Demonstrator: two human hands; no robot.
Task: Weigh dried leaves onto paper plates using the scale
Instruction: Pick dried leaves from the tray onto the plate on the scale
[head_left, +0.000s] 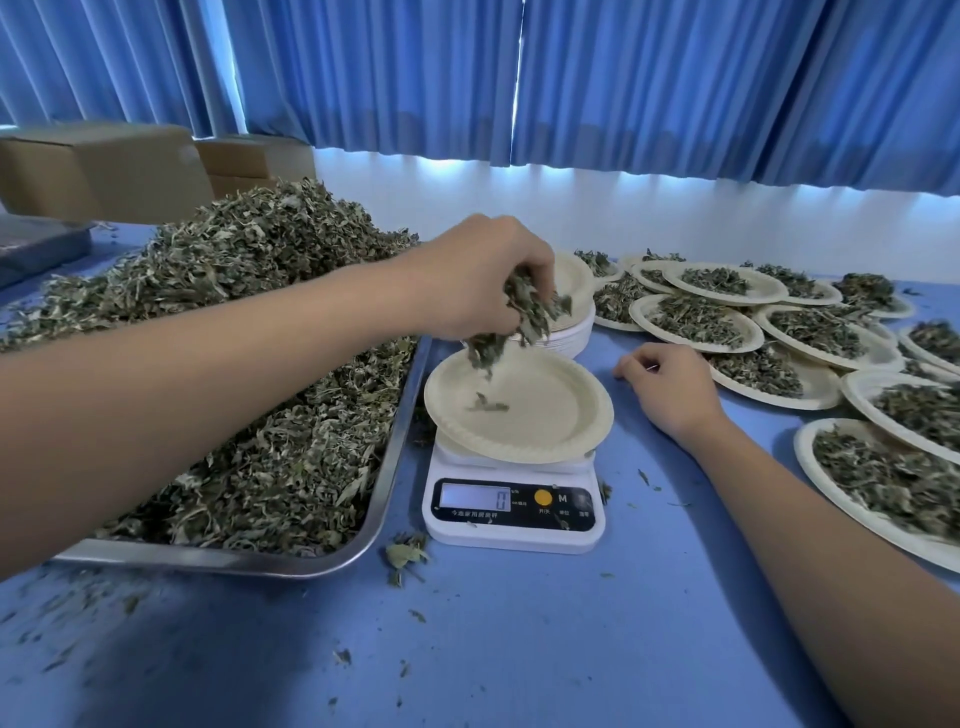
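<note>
White digital kitchen scale (511, 525) on a blue worktop (571, 649), display (475, 496) reading 0, a letter M just right of an orange button (543, 497); small Chinese print under the display and buttons, too fine to read. On the scale's platform, a pale paper plate (550, 415), nearly bare, with a few leaf scraps (488, 405) near its middle. Above the plate's far edge, left hand (483, 280), fingers bunched downward around a clump of dried leaves (524, 317), bits trailing toward the plate. Right hand (665, 389) resting on the worktop just right of the plate, fingers loosely curled under, nothing visibly held. To the left, a steel tray (395, 467) carrying a heap of dried leaves (260, 270), partly hidden behind the left forearm and cut off at the left edge. Behind the scale, a stack of empty paper plates (576, 322), partly hidden by the left hand. To the right, many filled plates (696, 317) overlapping, some cut off at the right edge. Loose crumbs scattered over the worktop. Behind, blue curtains (675, 78) and blurred cardboard boxes (93, 166).
</note>
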